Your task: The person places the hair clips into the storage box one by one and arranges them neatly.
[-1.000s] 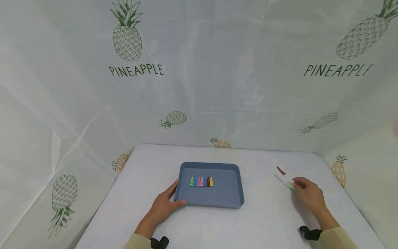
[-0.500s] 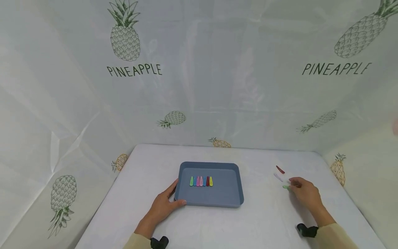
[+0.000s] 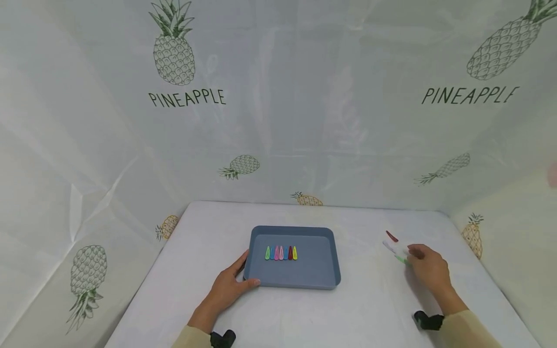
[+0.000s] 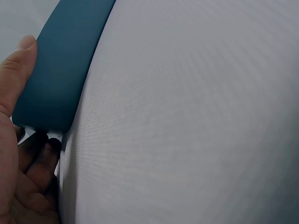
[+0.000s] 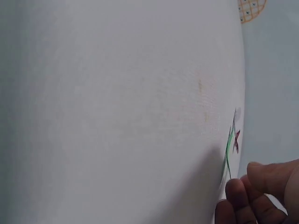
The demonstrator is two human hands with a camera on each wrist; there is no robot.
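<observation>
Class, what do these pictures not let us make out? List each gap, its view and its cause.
Head: one end of the green clip, hidden by the right hand.
Head: fine detail on the row of clips, too small.
Left wrist: the inside of the tray, hidden by its wall.
Right wrist: the rest of the right hand, cut off by the picture's edges.

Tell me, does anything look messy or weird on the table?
Yes: faint brownish marks smudge the white tablecloth, maybe a stain. Also, the red snap clip and lilac snap clip lie slanted, while seven snap clips line up neatly in the tray.
</observation>
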